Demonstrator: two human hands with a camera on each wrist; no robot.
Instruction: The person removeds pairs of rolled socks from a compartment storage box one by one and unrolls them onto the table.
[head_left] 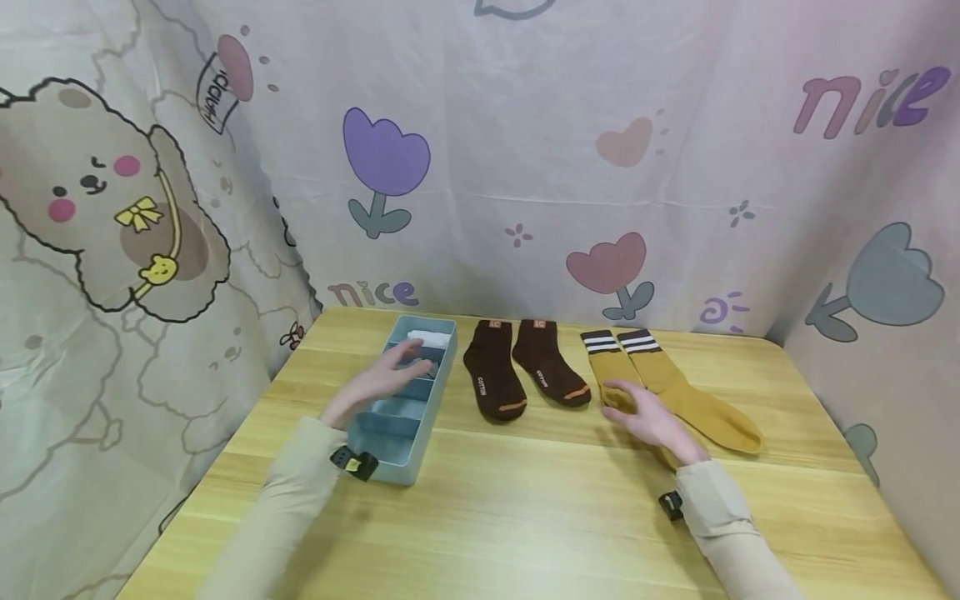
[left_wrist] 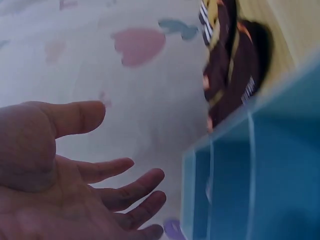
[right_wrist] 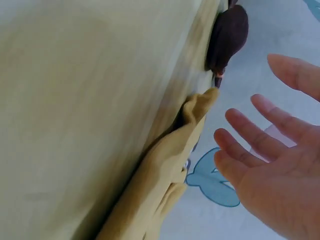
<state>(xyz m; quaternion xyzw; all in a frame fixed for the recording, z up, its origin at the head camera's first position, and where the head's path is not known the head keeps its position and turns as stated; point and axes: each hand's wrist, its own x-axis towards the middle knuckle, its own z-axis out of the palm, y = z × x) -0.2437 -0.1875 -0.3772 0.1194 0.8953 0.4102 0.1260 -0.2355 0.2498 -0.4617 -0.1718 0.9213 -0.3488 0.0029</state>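
A light blue divided organizer box (head_left: 408,392) stands on the wooden table (head_left: 540,500), with a white rolled item (head_left: 431,337) in its far compartment. My left hand (head_left: 378,379) hovers over the box with fingers spread and holds nothing; the left wrist view shows its open palm (left_wrist: 85,190) beside the box (left_wrist: 260,180). Two brown socks (head_left: 517,371) lie flat to the right of the box. Two mustard socks with striped cuffs (head_left: 675,387) lie further right. My right hand (head_left: 645,417) is open just above the left mustard sock (right_wrist: 170,175), fingers straight.
Cartoon-print fabric walls (head_left: 525,167) enclose the table on the left, back and right. The table's front half (head_left: 525,533) is bare wood. Both sleeves are beige, each with a small black wrist device (head_left: 352,462).
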